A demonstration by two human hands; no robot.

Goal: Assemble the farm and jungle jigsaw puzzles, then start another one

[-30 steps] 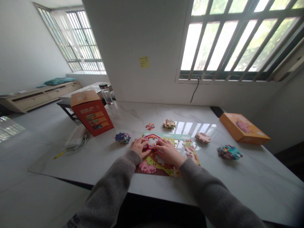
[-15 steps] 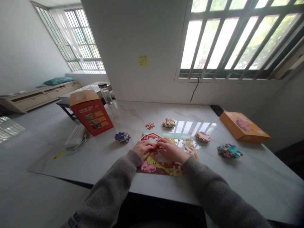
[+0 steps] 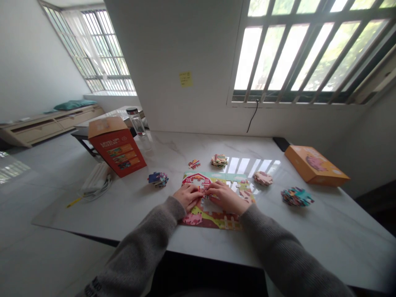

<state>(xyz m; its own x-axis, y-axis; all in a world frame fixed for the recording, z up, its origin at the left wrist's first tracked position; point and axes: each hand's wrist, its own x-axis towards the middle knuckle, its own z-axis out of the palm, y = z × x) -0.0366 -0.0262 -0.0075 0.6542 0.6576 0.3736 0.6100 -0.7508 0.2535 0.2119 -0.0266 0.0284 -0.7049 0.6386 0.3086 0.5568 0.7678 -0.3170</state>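
A partly assembled jigsaw puzzle (image 3: 229, 223) with a farm picture lies flat on the table, a red barn at its upper left and a pink animal at its lower left. Over its left half, my left hand (image 3: 187, 196) has its fingers bent together, the tips on a small reddish puzzle piece (image 3: 203, 189). From the other side my right hand (image 3: 225, 198) pinches at the same piece, thumb and fingers close together. Most of the piece is hidden by the fingers. Gaps inside the puzzle show the white tabletop.
Beyond the puzzle are a few loose pieces (image 3: 194, 164) and a stack of pieces (image 3: 219, 160). Other piles are dark blue (image 3: 158, 179), pale pink (image 3: 263, 178) and teal (image 3: 297, 196). A red box (image 3: 119, 150) stands left, an orange box (image 3: 317, 165) lies right, and a glass bottle (image 3: 136, 122) is behind.
Both hands stay over the puzzle's left half. Their fingertips have shifted slightly around the piece, which now sits lower and flatter between them. The view has moved a little.
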